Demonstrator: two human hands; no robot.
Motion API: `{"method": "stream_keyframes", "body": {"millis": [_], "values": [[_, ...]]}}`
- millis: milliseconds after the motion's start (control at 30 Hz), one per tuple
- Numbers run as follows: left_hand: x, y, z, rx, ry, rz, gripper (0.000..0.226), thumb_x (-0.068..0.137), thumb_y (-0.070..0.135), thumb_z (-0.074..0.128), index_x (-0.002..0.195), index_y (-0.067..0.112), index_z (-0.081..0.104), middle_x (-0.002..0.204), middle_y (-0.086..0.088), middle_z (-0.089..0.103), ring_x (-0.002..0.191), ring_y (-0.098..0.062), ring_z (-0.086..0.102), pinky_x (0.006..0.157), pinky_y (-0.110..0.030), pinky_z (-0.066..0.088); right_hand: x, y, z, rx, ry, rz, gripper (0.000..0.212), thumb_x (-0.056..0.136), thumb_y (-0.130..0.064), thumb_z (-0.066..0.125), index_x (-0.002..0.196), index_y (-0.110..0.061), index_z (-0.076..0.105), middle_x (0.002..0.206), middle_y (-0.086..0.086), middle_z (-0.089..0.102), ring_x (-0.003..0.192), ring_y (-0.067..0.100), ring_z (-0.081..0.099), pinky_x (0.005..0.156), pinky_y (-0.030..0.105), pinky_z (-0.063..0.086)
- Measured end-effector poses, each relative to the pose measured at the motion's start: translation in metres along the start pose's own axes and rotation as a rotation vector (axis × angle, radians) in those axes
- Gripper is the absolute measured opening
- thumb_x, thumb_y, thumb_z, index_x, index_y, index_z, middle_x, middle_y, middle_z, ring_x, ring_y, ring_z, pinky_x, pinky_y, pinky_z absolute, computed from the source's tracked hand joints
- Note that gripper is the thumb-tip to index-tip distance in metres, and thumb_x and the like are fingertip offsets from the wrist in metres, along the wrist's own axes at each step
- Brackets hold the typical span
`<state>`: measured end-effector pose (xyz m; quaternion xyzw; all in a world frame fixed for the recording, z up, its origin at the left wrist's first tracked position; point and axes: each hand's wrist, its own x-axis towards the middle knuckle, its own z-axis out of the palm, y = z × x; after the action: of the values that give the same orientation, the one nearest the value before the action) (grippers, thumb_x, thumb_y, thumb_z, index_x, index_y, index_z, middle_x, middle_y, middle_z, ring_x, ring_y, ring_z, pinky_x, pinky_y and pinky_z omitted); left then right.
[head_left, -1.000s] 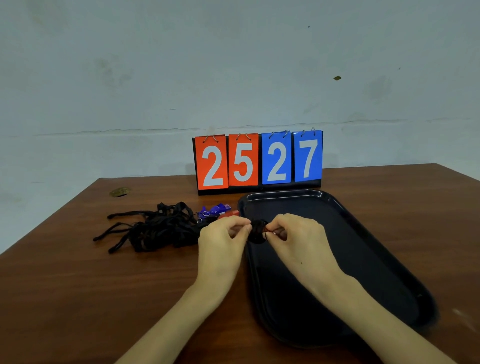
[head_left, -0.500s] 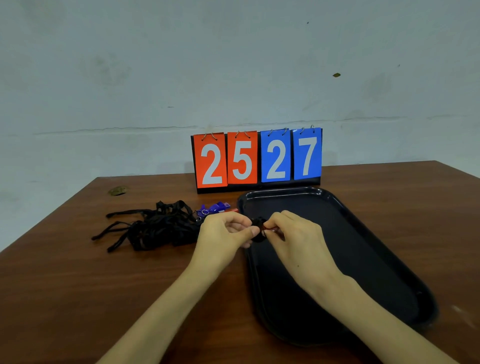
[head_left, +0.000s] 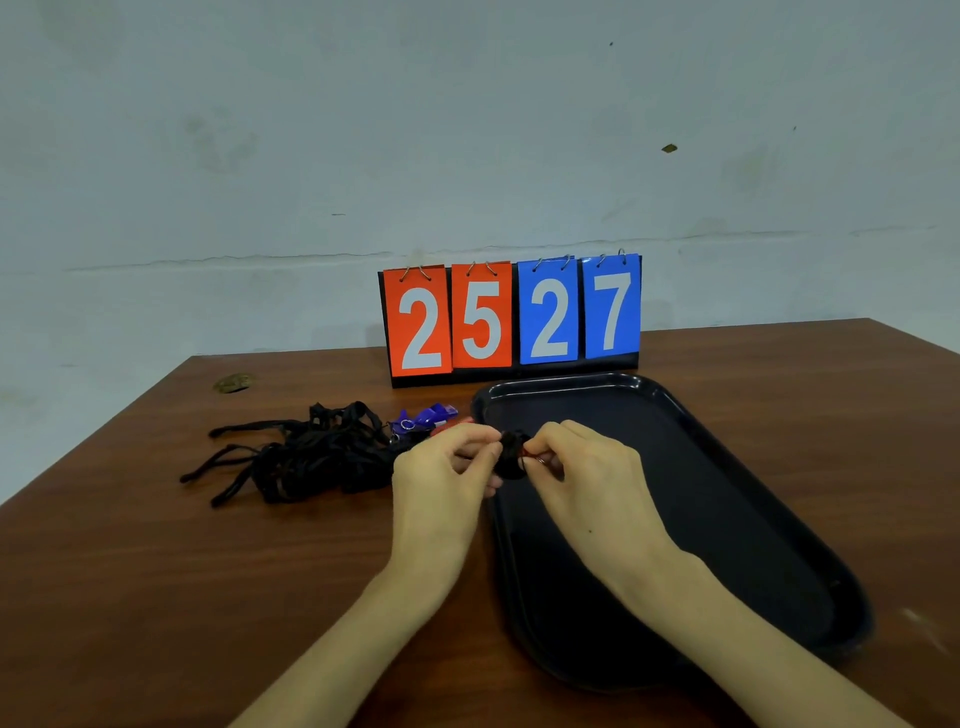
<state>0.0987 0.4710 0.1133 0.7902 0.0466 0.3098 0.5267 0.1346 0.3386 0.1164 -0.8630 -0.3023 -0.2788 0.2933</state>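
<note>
Black cord (head_left: 511, 454), wound into a small bundle, was pinched between the left hand (head_left: 441, 483) and right hand (head_left: 587, 478), fingers (head_left: 480, 451) curled onto it above the tray (head_left: 727, 493), likely to stop the coil unwinding.

Black cord bundle (head_left: 511, 454) mostly hidden between your left hand (head_left: 441, 488) and right hand (head_left: 587, 488), red bit with ring (head_left: 537, 459) there too small to identify, your forearms (head_left: 332, 654) cut by near edge.

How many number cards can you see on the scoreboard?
4 show: orange 2 leftmost, orange 5 next, then blue 2, blue 7 rightmost. Others may hide behind them.
</note>
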Motion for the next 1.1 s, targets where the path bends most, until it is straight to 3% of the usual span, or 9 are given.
{"method": "stream_keyframes", "body": {"millis": [67,167,267,433,533,633,800,1000,1100], "values": [[-0.002,0.001,0.000,0.150,0.015,0.170,0.017,0.083,0.004,0.066,0.097,0.014,0.071,0.078,0.009,0.066,0.059,-0.004,0.065,0.062,-0.014,0.054,0.000,-0.001,0.000,-0.003,0.001,-0.005,0.015,0.073,-0.009,0.077,0.076,-0.016,0.064,0.067,-0.004,0.061,0.056,0.004,0.050,0.055,0.007,0.036],[0.001,-0.003,-0.004,0.355,0.029,0.421,0.015,0.083,0.008,0.065,0.096,0.011,0.072,0.085,0.002,0.070,0.065,-0.005,0.064,0.067,-0.017,0.051,0.000,-0.003,0.000,0.001,0.016,-0.016,0.015,0.072,-0.008,0.078,0.076,-0.014,0.065,0.067,-0.002,0.062,0.055,0.008,0.056,0.053,0.016,0.045],[0.003,-0.004,-0.007,0.446,0.004,0.504,0.016,0.085,0.013,0.058,0.095,0.012,0.071,0.089,-0.001,0.068,0.068,-0.007,0.062,0.064,-0.019,0.052,0.000,-0.004,0.000,0.010,0.021,-0.006,0.015,0.071,-0.008,0.078,0.076,-0.014,0.065,0.066,-0.002,0.063,0.055,0.008,0.057,0.053,0.016,0.045],[0.009,-0.001,-0.008,0.293,-0.135,0.367,0.015,0.089,0.001,0.054,0.088,0.008,0.068,0.088,-0.003,0.059,0.071,-0.011,0.061,0.065,-0.010,0.050,-0.002,-0.005,0.002,0.004,-0.002,-0.001,0.013,0.074,-0.010,0.076,0.077,-0.015,0.065,0.067,-0.004,0.062,0.057,0.008,0.057,0.055,0.013,0.044],[0.010,0.002,-0.008,0.112,-0.119,0.129,0.018,0.085,0.002,0.063,0.088,0.018,0.071,0.089,0.006,0.065,0.076,-0.009,0.066,0.071,-0.017,0.054,0.000,-0.003,0.001,0.000,0.017,0.035,0.014,0.072,-0.009,0.077,0.075,-0.015,0.065,0.066,-0.005,0.061,0.056,0.004,0.052,0.055,0.005,0.032],[0.009,0.006,-0.010,-0.102,-0.122,-0.078,0.026,0.084,0.000,0.062,0.087,0.025,0.070,0.089,0.003,0.070,0.075,-0.007,0.069,0.070,-0.014,0.054,0.002,-0.002,-0.002,-0.004,0.030,0.067,0.014,0.073,-0.009,0.076,0.075,-0.015,0.064,0.065,-0.004,0.061,0.055,0.006,0.052,0.054,0.006,0.031],[0.007,0.010,-0.011,-0.364,-0.032,-0.245,0.020,0.082,-0.003,0.064,0.089,0.015,0.071,0.078,-0.003,0.072,0.067,-0.014,0.070,0.060,-0.016,0.054,0.001,-0.005,-0.004,-0.001,0.037,0.058,0.014,0.072,-0.008,0.077,0.075,-0.015,0.064,0.065,-0.004,0.061,0.054,0.003,0.047,0.055,0.003,0.029],[0.005,0.010,-0.009,-0.289,0.020,-0.182,0.011,0.079,-0.002,0.069,0.089,0.004,0.070,0.084,-0.009,0.069,0.065,-0.020,0.070,0.061,-0.021,0.056,0.001,-0.008,-0.003,0.011,0.029,0.044,0.015,0.072,-0.009,0.077,0.074,-0.015,0.064,0.064,-0.005,0.060,0.054,0.003,0.047,0.055,0.004,0.029],[0.004,0.012,-0.008,-0.230,0.033,-0.118,0.018,0.079,-0.001,0.069,0.095,0.006,0.065,0.091,-0.008,0.067,0.068,-0.018,0.070,0.061,-0.019,0.055,0.001,-0.008,-0.003,0.011,0.033,0.035,0.015,0.073,-0.009,0.077,0.074,-0.015,0.064,0.065,-0.004,0.060,0.055,0.003,0.048,0.055,0.004,0.029]]}}
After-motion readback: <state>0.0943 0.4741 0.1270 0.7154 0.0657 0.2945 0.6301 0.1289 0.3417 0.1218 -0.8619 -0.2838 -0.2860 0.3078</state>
